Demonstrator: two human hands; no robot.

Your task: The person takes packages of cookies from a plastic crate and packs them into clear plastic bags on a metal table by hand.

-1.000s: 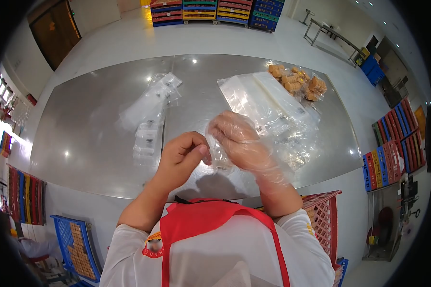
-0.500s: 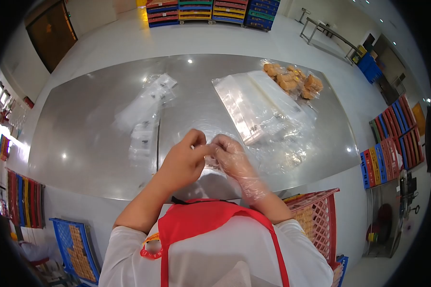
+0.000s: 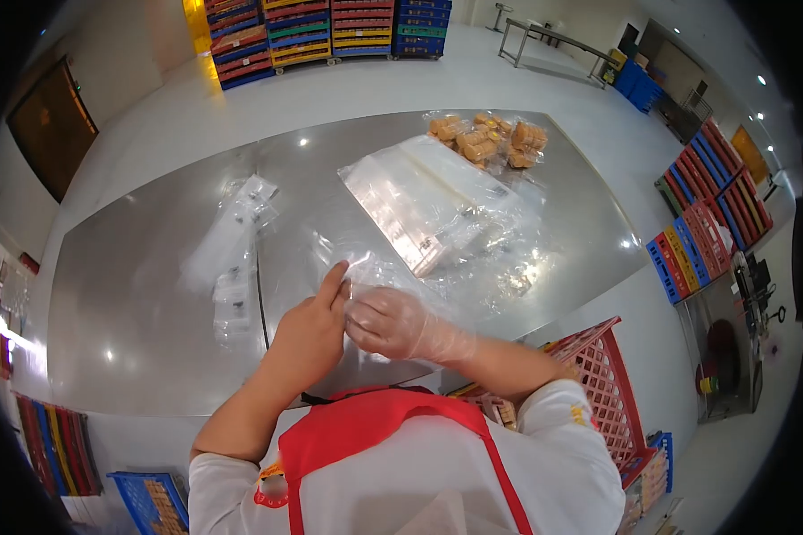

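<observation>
Over the near part of the steel table, my two hands meet at a clear plastic bag (image 3: 366,267) that spreads out beyond the fingers. My bare left hand (image 3: 308,334) has its index finger stretched forward, while its thumb and other fingers press at the bag's near edge. My right hand (image 3: 388,323) wears a clear disposable glove, and its curled fingers grip the same bag. Part of the bag is hidden under the hands. A stack of large clear bags (image 3: 428,201) lies beyond my right hand. To the left rest smaller printed clear bags (image 3: 232,227).
Packs of brown baked pieces (image 3: 486,138) sit at the far right of the steel table (image 3: 143,294). A red crate (image 3: 602,383) stands by my right elbow, a blue crate (image 3: 147,499) lower left. Stacked trays (image 3: 299,31) line the back; more stacked crates (image 3: 714,205) stand right.
The view has shifted, so the table contents appear further left. My left index finger has straightened out, and the clear bag now spreads more visibly beyond my hands.
</observation>
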